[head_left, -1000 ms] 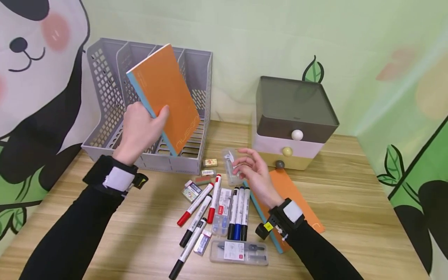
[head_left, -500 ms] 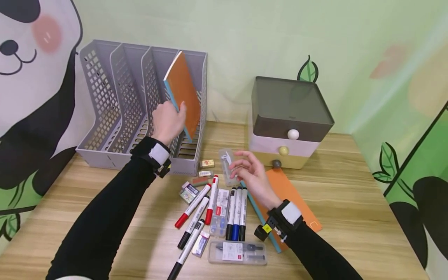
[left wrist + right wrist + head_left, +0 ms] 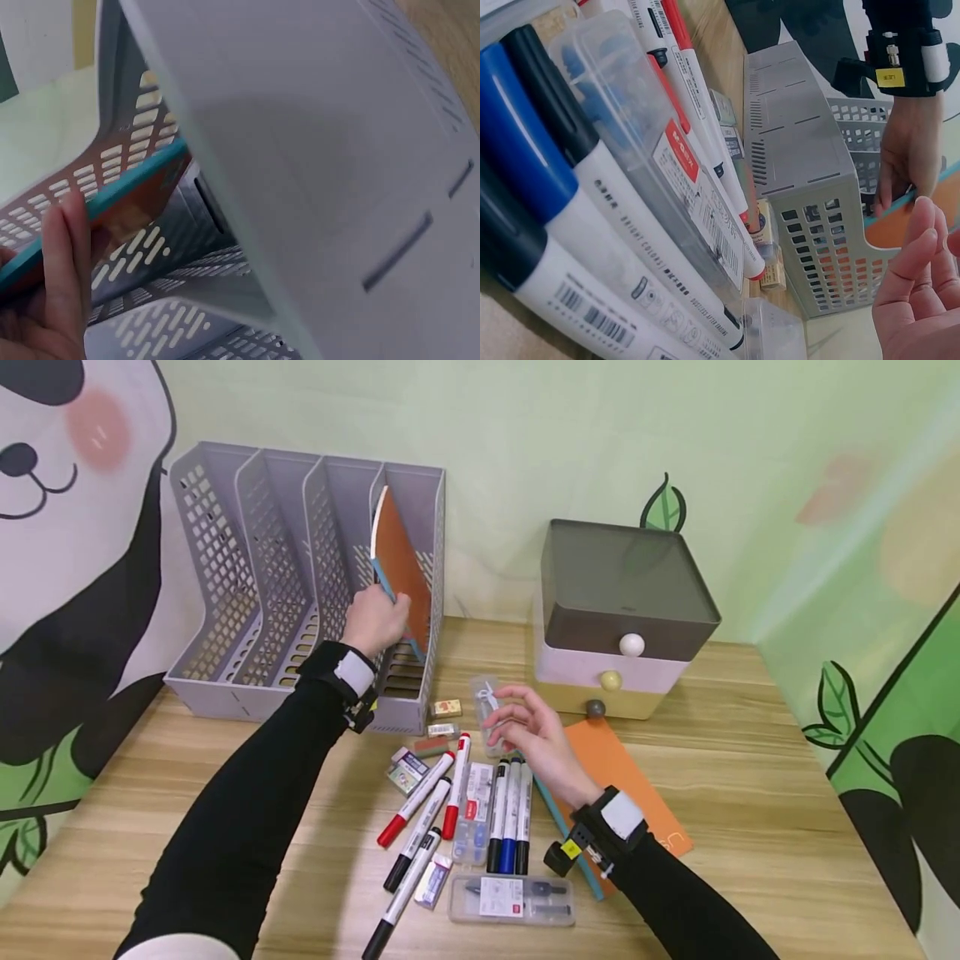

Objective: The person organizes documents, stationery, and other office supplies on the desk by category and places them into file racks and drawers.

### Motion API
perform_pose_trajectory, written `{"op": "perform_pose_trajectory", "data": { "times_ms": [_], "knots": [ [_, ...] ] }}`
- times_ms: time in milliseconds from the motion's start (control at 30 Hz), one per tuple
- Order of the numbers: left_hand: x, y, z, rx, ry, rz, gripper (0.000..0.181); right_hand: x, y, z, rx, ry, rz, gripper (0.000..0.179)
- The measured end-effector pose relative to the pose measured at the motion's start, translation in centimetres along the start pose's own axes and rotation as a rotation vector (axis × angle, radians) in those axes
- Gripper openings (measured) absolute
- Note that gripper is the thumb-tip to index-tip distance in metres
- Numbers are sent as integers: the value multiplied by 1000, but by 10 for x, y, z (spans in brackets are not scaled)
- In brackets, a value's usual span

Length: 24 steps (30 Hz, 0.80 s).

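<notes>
In the head view my left hand (image 3: 376,619) grips an orange notebook (image 3: 406,572) by its blue spine. The notebook stands upright inside the rightmost compartment of the grey file organizer (image 3: 300,702). In the left wrist view, fingers (image 3: 66,255) lie along the teal spine (image 3: 124,184), between the organizer's perforated walls. My right hand (image 3: 534,737) hovers with loosely bent fingers, holding nothing, beside a clear plastic case (image 3: 483,702). Beneath that hand and forearm lies a second orange notebook (image 3: 622,777), partly covered.
Several markers (image 3: 512,818), small erasers (image 3: 432,881) and a clear compass case (image 3: 512,900) lie in the middle of the wooden table. At the back right stands a small three-drawer box (image 3: 630,602) with round knobs. A printed cloth backdrop closes off the back.
My left hand has moved right with the notebook, turned it more edge-on, and lowered it into the organizer's rightmost compartment. The right hand has barely moved.
</notes>
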<state>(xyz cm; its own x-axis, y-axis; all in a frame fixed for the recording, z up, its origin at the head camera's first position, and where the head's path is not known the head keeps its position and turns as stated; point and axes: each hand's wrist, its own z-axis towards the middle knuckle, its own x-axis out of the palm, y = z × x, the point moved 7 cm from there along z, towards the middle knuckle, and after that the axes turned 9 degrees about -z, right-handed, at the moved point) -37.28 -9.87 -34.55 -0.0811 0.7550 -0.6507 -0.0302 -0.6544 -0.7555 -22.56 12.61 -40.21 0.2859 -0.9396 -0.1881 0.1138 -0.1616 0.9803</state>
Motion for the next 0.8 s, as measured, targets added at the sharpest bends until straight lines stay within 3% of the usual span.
{"op": "perform_pose_trajectory", "data": {
  "times_ms": [200,400,467,633,800],
  "knots": [
    [6,9,-3,-31,117,42,48,1,-1,0,15,7,-7,45],
    [6,16,-6,-64,194,-30,40,2,-3,-2,30,14,-3,45],
    [2,16,-8,-53,186,-9,42,1,-4,-3,25,14,0,47],
    [-7,16,-13,34,108,191,48,-2,-5,-4,17,4,2,47],
    [-9,9,-19,110,85,262,55,-6,-5,-4,20,-1,-14,46]
  ]
}}
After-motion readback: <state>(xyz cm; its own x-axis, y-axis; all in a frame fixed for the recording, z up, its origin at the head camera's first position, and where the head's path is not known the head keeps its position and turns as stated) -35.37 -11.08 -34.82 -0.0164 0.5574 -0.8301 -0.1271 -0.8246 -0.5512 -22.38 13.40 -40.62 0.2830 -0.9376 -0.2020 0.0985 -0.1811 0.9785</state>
